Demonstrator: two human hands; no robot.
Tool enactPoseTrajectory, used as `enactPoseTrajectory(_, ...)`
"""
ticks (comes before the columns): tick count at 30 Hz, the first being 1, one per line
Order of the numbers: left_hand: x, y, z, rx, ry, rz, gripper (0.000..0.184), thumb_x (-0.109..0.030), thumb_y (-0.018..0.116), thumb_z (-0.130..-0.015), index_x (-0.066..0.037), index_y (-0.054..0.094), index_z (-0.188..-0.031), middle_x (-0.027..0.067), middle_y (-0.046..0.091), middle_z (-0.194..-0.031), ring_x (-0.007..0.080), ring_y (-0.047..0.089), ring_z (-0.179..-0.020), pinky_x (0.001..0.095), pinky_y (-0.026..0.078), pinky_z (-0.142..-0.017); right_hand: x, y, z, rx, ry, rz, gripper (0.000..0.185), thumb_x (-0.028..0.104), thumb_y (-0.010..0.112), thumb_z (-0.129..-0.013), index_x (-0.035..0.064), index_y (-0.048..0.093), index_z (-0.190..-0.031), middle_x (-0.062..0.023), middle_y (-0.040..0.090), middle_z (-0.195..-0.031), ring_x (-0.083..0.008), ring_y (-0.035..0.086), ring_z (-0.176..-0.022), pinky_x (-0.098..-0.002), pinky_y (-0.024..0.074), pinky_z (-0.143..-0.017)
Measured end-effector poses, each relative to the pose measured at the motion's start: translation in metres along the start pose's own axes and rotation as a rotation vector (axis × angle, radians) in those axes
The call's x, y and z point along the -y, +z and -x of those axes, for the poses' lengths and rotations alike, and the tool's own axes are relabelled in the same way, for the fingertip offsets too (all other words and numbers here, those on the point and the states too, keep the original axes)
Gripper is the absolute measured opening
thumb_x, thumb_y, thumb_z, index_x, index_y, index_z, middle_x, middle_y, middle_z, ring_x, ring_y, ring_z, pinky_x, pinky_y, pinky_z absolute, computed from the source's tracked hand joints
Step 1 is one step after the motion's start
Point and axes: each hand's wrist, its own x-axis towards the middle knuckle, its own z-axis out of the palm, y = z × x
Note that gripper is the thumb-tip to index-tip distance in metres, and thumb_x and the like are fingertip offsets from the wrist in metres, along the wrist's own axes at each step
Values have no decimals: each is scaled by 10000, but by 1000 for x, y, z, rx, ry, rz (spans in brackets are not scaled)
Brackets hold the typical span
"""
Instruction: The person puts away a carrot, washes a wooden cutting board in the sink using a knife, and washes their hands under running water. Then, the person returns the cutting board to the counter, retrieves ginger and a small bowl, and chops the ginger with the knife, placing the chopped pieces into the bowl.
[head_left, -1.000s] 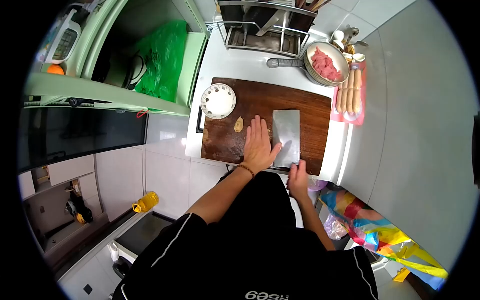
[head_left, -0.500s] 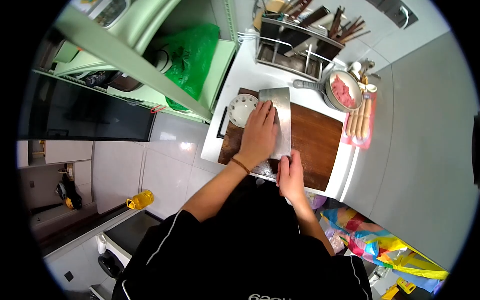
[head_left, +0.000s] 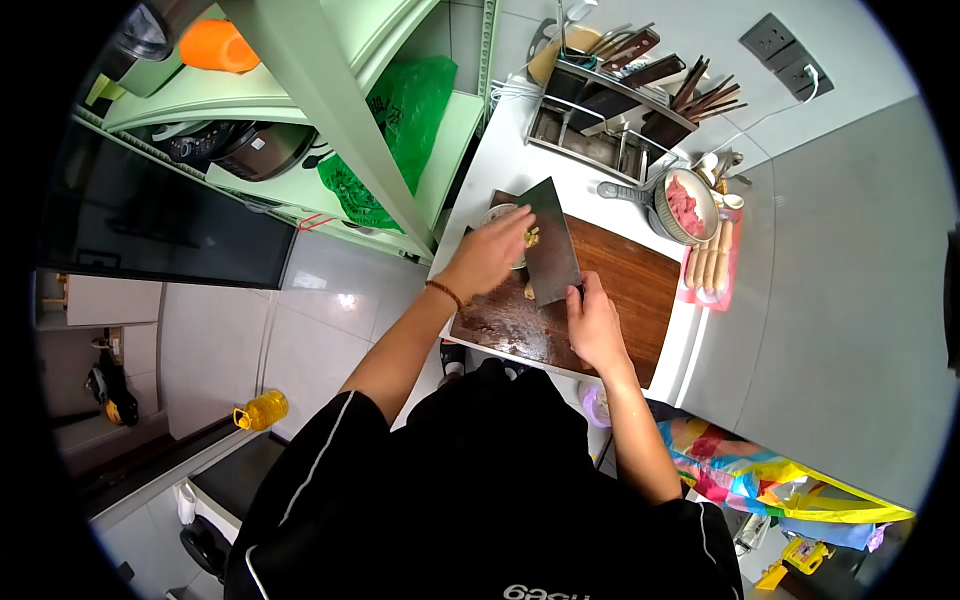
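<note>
My right hand (head_left: 597, 325) grips the handle of a broad cleaver (head_left: 552, 245), its blade tilted up over the dark wooden cutting board (head_left: 625, 290). My left hand (head_left: 488, 255) hovers beside the blade's left edge with fingers stretched out and slightly blurred. By those fingertips are pale yellow crushed bits (head_left: 532, 238); whether they cling to the blade or lie beneath it I cannot tell. A small piece of the same colour (head_left: 529, 291) sits at the blade's lower left edge. The white bowl (head_left: 497, 212) is mostly hidden behind my left hand.
At the right, a handled pan (head_left: 660, 205) holds pink meat (head_left: 685, 208), next to a pack of sausages (head_left: 708, 262). A knife and chopstick rack (head_left: 590, 140) stands at the back. Green shelves (head_left: 330, 110) flank the left side; an oil bottle (head_left: 262, 410) is on the floor.
My left hand has lifted off the flat of the blade and shifted left over the bowl. The cleaver has tilted up, exposing crushed yellow bits. The head view has moved slightly.
</note>
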Motion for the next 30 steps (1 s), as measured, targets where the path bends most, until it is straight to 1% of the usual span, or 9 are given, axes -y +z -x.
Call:
enactPoseTrajectory(4, -22, 9, 26, 293, 37, -450, 881, -615, 437, -992, 43, 282, -1557, 191, 134, -1681, 339, 128, -1560, 584, 50, -1235, -2, -4, 3, 37, 47, -110, 266, 214, 503, -1038, 15, 501, -1215, -343, 664, -1019, -552, 613, -1006, -598, 472, -866)
enactPoseTrajectory(7, -20, 10, 27, 369, -199, -549, 874, -587, 462, -993, 46, 262, -1561, 197, 167, -1673, 345, 148, -1555, 606, 58, -1227, 10, -24, 14, 42, 86, -70, 266, 208, 506, -1035, 10, 504, -1212, -345, 665, -1013, -548, 613, -1009, -594, 473, -863)
enactPoseTrajectory(9, -21, 8, 23, 320, -151, -519, 849, -574, 449, -998, 10, 243, -1579, 178, 178, -1676, 344, 129, -1559, 608, 42, -1226, 20, -36, 19, 52, 107, -4, 267, 204, 507, -1034, 7, 504, -1214, -347, 664, -1009, -546, 613, -1012, -592, 473, -863)
enactPoseTrajectory(12, -22, 7, 18, 241, 21, -443, 803, -565, 415, -1013, -34, 246, -1592, 131, 189, -1683, 324, 117, -1563, 609, 32, -1226, 10, -32, 19, 6, -21, 58, 234, 183, 505, -1040, -12, 525, -1167, -264, 670, -853, -389, 682, -719, -482, 515, -698)
enactPoseTrajectory(18, -19, 4, 16, 367, -206, -593, 803, -563, 423, -1012, -14, 272, -1578, 129, 230, -1672, 317, 129, -1561, 612, 25, -1226, 28, -49, 26, 75, 97, 59, 258, 201, 512, -1034, -14, 525, -1174, -311, 674, -989, -500, 631, -1002, -528, 474, -865)
enactPoseTrajectory(24, -37, 9, 7, 199, 107, -422, 767, -569, 420, -1011, 33, 424, -1486, 158, 219, -1668, 358, 130, -1554, 625, 68, -1221, 5, -40, 16, 50, -37, 54, 222, 183, 504, -1047, -6, 523, -1162, -226, 678, -923, -319, 679, -633, -429, 528, -573)
enactPoseTrajectory(27, -28, 1, 8, 364, -312, -636, 757, -574, 409, -1013, 14, 437, -1489, 151, 220, -1671, 370, 134, -1553, 622, 57, -1221, -2, -55, 24, -12, -49, -1, 208, 182, 506, -1053, 0, 523, -1153, -161, 663, -872, -181, 590, -493, -345, 482, -437)
enactPoseTrajectory(29, -23, -7, 5, 81, -261, -461, 524, -483, 523, -982, -24, 597, -1223, 168, 437, -1463, 347, 271, -1482, 605, 127, -1194, -6, -70, 36, -22, 54, -272, 169, 166, 513, -1053, 40, 520, -1166, -25, 541, -747, -97, 497, -467, -263, 431, -397)
enactPoseTrajectory(30, -21, -12, 5, -53, -240, -371, 425, -437, 580, -966, -42, 678, -1090, 177, 545, -1359, 335, 339, -1447, 597, 162, -1181, -10, -77, 43, -33, 101, -350, 168, 157, 526, -1047, 36, 524, -1163, -32, 552, -736, -95, 507, -476, -275, 433, -417)
